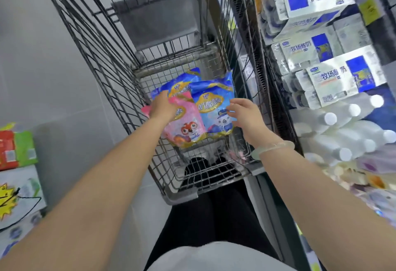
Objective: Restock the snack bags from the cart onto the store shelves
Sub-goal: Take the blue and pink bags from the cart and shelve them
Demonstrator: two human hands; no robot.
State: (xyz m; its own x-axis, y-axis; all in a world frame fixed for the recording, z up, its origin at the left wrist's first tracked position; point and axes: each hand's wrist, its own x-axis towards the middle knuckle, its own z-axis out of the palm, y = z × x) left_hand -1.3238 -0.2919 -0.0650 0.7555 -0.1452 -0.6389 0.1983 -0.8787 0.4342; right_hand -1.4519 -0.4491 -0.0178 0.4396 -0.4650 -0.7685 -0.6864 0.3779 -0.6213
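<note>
Three snack bags sit heaped in the wire cart [96, 56], close enough for both hands. The left hand [162, 105] curls its fingers over the top edge of the pink snack bag [186, 129], gripping it, likely to lift it. The right hand [244, 114] hovers at the right edge of the near blue snack bag [214, 107], fingers spread and holding nothing. The store shelves [282, 112] stand just right.

We stand in a shop aisle: a wire cart [158, 19] at 12 o'clock, milk packs [334, 82] and white bottles [342, 125] stacked at 3 o'clock, a yellow sale sign [6, 200] at 8 o'clock.
</note>
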